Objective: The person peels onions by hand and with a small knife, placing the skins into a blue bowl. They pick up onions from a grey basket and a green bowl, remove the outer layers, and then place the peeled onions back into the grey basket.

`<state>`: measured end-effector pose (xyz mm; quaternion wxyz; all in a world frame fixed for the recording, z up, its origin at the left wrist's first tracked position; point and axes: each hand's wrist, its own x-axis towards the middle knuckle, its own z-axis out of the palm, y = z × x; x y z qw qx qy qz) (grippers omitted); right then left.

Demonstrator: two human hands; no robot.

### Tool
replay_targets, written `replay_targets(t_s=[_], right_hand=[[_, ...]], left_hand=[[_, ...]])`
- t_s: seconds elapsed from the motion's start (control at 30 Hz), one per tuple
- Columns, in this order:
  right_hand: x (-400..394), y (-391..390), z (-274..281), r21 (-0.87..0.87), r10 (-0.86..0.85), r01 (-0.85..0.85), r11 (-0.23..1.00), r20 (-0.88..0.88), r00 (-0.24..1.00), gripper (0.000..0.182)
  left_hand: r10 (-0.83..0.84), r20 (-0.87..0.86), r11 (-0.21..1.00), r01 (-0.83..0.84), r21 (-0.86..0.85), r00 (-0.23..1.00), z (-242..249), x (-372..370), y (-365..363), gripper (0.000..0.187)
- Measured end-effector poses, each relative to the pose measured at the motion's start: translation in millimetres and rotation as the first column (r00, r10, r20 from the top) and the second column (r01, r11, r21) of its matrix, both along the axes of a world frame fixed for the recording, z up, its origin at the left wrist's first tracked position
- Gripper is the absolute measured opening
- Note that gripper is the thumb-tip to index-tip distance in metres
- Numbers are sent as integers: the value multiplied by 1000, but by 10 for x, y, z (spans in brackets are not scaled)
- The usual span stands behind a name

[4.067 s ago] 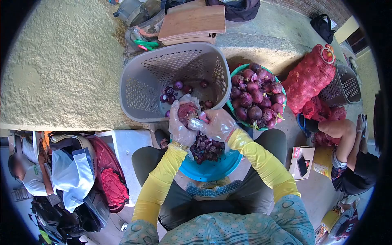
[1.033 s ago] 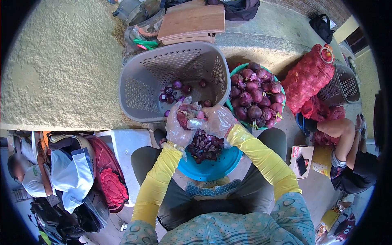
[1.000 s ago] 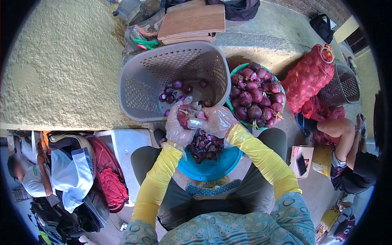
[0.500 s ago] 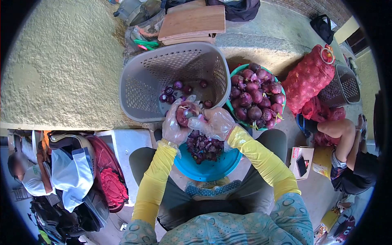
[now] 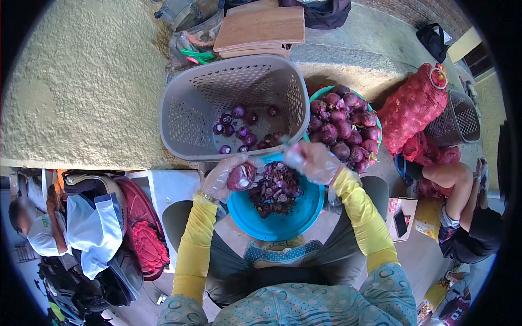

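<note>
My left hand (image 5: 222,178), in a clear plastic glove, is closed around a red onion (image 5: 242,176) above the left rim of a blue basin (image 5: 247,225). Onion skins and trimmings (image 5: 275,190) lie in that basin. My right hand (image 5: 315,162), gloved the same way, is raised over the basin's right side, blurred by motion. Its fingers are curled, and a thin greyish streak shows at their tips; I cannot make out what it is. Beyond both hands stands a grey perforated basket (image 5: 182,108), with several peeled onions (image 5: 242,132) on its bottom.
A green-rimmed tub (image 5: 314,98) heaped with unpeeled red onions (image 5: 343,128) stands right of the basket. Farther right lies a red mesh sack (image 5: 410,106). A cardboard box (image 5: 393,217) carries a phone (image 5: 401,224). A seated person (image 5: 454,185) is at the right; another person (image 5: 43,228) is at far left.
My hands have moved apart: the left went left and down with the onion, the right swung right. More peeled onions show in the basket, where my hands blocked the view before.
</note>
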<state>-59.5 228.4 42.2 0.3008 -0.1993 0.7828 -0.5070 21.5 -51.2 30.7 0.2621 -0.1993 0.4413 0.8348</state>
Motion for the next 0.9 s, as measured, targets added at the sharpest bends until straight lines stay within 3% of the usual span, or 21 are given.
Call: replay_targets(t_s=[0.03,0.13,0.17,0.23,0.27,0.33,0.37,0.43,0.47,0.57,0.63,0.7,0.77,0.83,0.9], right_hand=[[-63,9,-45,13,-141,141,990,51,989,34],[-196,136,23,127,-100,100,987,-3,995,36],[-198,145,-65,126,-98,97,987,-4,995,36],[-182,103,-209,-159,-65,52,986,-78,995,40],[-187,124,-252,-158,-63,50,986,-78,995,40],[-190,33,-27,-160,-105,132,978,168,980,35],[-184,-17,69,-161,-102,129,978,166,981,35],[-176,-90,222,-130,-234,321,938,444,865,33],[-181,-96,252,-131,-233,319,939,443,866,33],[-216,-112,180,-66,-213,262,963,412,886,28],[-265,-124,-125,-163,-196,238,957,242,950,25],[-280,-125,-213,-149,-208,233,961,166,964,23],[-282,-137,-213,-132,-223,233,963,84,971,22],[-223,-209,-144,-52,-319,316,947,-247,915,24],[-187,-248,-149,-62,-299,294,954,-295,908,25]], left_hand=[[2,0,1000,-2,0,1000,9,11,-12,34],[56,82,997,-60,53,995,81,24,-7,40],[153,92,984,-161,78,984,120,10,-3,41],[249,104,960,-259,103,963,171,-31,11,42],[281,77,934,-291,209,957,187,-56,17,43],[312,63,868,-311,388,948,165,-144,-6,44],[314,61,867,-313,388,947,138,-166,4,44],[458,104,778,-455,433,883,180,-232,118,43],[431,166,751,-454,480,887,172,-276,119,41],[489,113,745,-481,462,865,215,-339,205,37],[483,24,802,-453,389,876,257,-340,255,35],[468,-65,850,-429,305,881,252,-337,217,34],[94,-253,996,-94,14,963,138,-367,109,34],[93,-268,991,-114,-64,959,95,-350,193,36],[191,-273,981,-196,9,943,96,-341,271,38]])
